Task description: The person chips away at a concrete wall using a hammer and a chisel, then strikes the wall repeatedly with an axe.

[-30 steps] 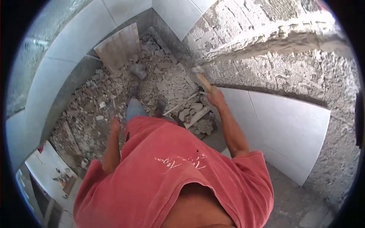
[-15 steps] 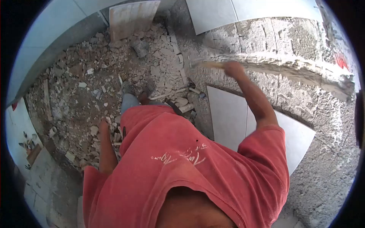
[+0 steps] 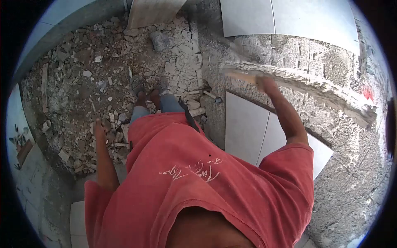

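Observation:
On the right, my right hand [image 3: 268, 85] is closed round a pale wooden-handled tool [image 3: 243, 77], blurred by motion. Its far end points left along a rough groove [image 3: 297, 75] cut across the bare wall. My left hand [image 3: 99, 129] hangs low over the rubble at left, fingers drawn together. A thin pale sliver [image 3: 94, 109] shows right at its fingertips; I cannot tell whether the hand grips it. My sandalled feet [image 3: 149, 87] stand among broken pieces.
Broken plaster and stones [image 3: 74, 107] cover the floor. Large wall tiles [image 3: 289, 20] sit above the groove, and more tiles [image 3: 245, 124] below it. A board [image 3: 155, 13] leans at the back. A pipe end [image 3: 217, 99] sticks out near the wall's foot.
My left hand has moved left and slightly up, away from my leg. My right hand and its tool have shifted a little right and down as the view tilted.

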The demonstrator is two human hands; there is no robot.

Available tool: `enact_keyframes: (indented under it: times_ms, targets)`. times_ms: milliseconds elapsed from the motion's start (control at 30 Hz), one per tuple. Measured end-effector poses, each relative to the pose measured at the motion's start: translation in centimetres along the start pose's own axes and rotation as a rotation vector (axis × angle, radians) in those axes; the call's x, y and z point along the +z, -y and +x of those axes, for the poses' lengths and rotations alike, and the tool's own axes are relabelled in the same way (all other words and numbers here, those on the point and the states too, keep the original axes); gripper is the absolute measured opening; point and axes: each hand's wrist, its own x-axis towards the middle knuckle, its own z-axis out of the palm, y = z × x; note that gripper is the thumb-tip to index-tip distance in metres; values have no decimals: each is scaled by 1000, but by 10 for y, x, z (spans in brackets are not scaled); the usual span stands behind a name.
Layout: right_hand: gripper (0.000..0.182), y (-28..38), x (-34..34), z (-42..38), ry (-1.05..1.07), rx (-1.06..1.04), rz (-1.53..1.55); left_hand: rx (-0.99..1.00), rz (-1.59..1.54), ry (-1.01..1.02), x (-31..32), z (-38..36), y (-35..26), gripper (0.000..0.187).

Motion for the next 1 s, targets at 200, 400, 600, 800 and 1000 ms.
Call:
enact_keyframes:
  times_ms: [200, 400, 600, 800, 1000]
  targets:
    - [24, 70, 11, -26, -73, -304, -652, 21, 105, -4, 9, 2, -20, 35]
    - [51, 75, -11, -54, -101, -523, -604, -31, 187, 133, 1, 49, 50, 34]
    - [25, 12, -37, 8, -11, 20, -533, -19, 410, 6, -5, 91, 118, 48]
    - [45, 109, -28, -70, -119, -325, -536, -23, 491, 43, 3, 68, 84, 47]
    - [35, 5, -52, -41, -90, 100, -651, 68, 127, 68, 18, 47, 44, 28]
